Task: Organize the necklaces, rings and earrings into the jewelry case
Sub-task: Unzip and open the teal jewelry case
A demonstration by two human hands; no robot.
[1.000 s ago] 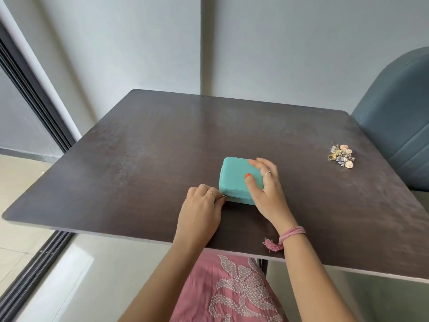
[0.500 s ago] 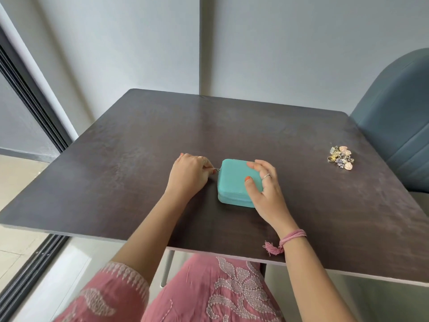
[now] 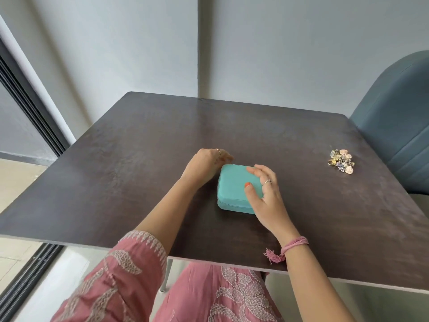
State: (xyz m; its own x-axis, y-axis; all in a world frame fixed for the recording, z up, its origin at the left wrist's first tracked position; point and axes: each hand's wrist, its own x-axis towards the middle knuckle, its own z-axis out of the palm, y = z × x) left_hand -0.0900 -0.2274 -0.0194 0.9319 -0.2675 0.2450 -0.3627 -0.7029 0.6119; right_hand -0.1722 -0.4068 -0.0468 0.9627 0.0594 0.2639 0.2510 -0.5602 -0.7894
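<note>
Case being unzipped, lid closed.
Right hand (image 3: 264, 194) rests flat on the case (image 3: 234, 188), mid-surface; left hand (image 3: 207, 165) apparently pinches the zip pull at its far-left corner. Steady the case and pull evenly; jewelry (image 3: 342, 161) waits near the right edge.

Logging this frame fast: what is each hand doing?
Left hand: fingers curled at the jewelry case's far-left corner; grip unclear.
Right hand: open, on the case.

The left hand (image 3: 206, 165) fingers (image 3: 226, 156) blur at the case's (image 3: 232, 187) far corner; their grip is unclear. The jewelry pile (image 3: 341, 161) is too small to sort.
</note>
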